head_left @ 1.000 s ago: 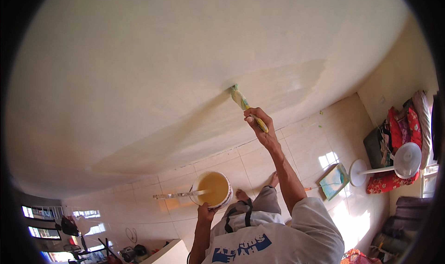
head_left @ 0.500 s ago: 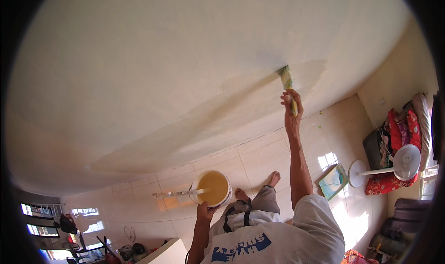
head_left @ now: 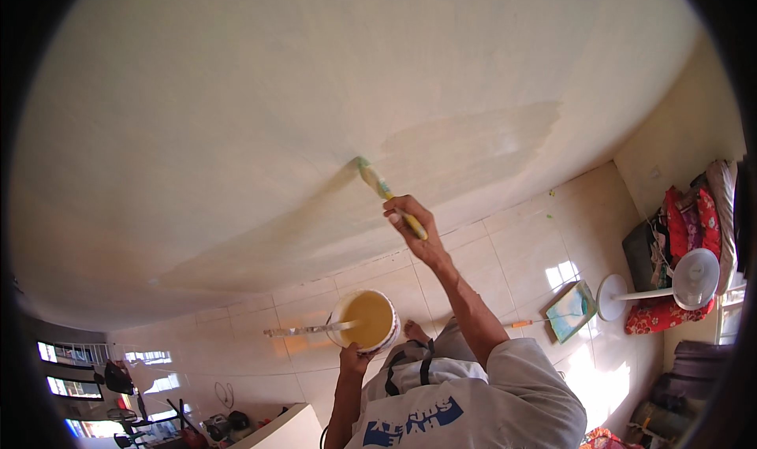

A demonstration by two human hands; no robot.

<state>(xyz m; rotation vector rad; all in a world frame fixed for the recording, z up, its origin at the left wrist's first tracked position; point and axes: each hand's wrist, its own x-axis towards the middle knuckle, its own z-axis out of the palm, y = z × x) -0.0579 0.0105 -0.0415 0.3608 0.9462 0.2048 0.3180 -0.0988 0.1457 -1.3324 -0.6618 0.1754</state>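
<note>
My right hand (head_left: 413,222) grips the yellow handle of a paintbrush (head_left: 375,179). Its green-stained bristle end touches the pale wall (head_left: 236,118). To the right of the bristles a darker, wet-looking patch (head_left: 473,137) spreads over the wall. Lower down, my left hand (head_left: 356,360) is closed on the near rim of a white bucket (head_left: 391,343), which holds yellowish liquid (head_left: 369,313). A flat, paint-spotted stick (head_left: 303,330) leans in that liquid and juts out over the left rim.
On the tiled floor at right lies a green-blue paint tray (head_left: 569,313), with an orange-handled tool (head_left: 522,324) beside it. Further right are a white stand fan (head_left: 694,279) and red patterned cloth bundles (head_left: 661,315). A low white partition (head_left: 284,432) stands at lower left.
My right hand has swept the brush left and down along the wall. The wet-looking patch to its right shows more fully. My left hand keeps the bucket in nearly the same place.
</note>
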